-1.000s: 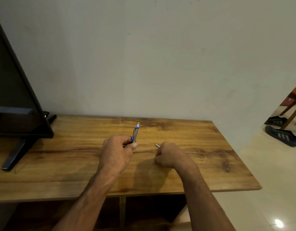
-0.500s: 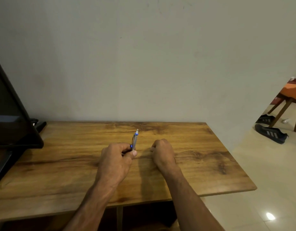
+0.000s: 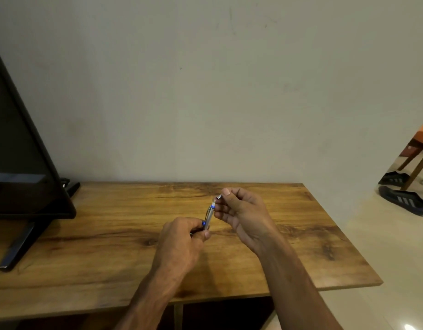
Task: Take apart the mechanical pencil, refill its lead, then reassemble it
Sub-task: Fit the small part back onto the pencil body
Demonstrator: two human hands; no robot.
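Wooden table fills the lower half of frame, with both forearms coming in from the bottom edge. Left hand sits at lower centre, fingers curled round the bottom end of the mechanical pencil and thumb pressed against the barrel. The pencil's long axis runs from that fist up and slightly right in frame. Its white top end points away toward the wall and the writing tip is hidden inside the fist. A blue ring shows on the barrel just above the left thumb.

Right hand is just right of the pencil's top end, palm turned toward the camera. Its thumb and forefinger pinch a small silver cap and the other fingers are loosely curled. The cap sits right at the white end, but I can't tell if it's seated or just off.

Further back, a dark screen on a stand is at the left edge. The plain wall is behind the table. Black shoes and a wooden chair are at the far right.
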